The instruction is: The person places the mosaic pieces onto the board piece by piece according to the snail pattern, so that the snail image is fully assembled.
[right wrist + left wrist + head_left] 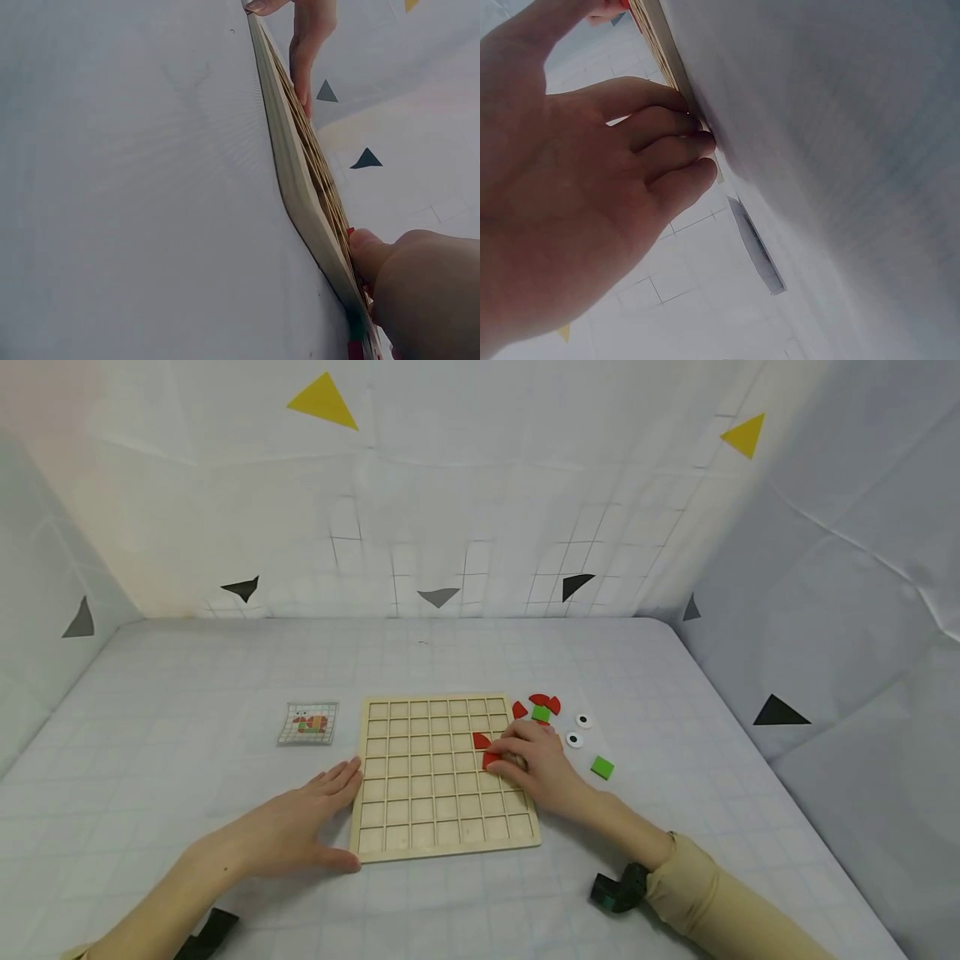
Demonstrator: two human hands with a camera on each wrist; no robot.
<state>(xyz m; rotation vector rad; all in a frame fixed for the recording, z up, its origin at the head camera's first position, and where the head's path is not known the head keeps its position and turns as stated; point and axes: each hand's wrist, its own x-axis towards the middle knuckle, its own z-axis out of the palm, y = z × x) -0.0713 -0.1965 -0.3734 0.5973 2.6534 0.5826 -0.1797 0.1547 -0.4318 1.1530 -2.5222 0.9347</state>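
A pale wooden grid board [420,789] lies on the white cloth. Against its left edge rests my left hand [288,827], fingers extended and thumb near the front corner; the left wrist view shows those fingertips [701,142] touching the board's side. Over the right part of the grid, my right hand [547,772] pinches a red quarter-round tile [491,759] between thumb and fingers. Just behind that tile, another red quarter-round tile [481,741] sits on the grid. The thumb [371,255] shows low at the board's edge in the right wrist view, hiding most of the tile.
Beyond the right hand lie several red tiles [539,699], a green square tile [541,713] and two round eye pieces [574,740]. Another green square [602,767] lies further right. A picture card [308,723] lies left of the board.
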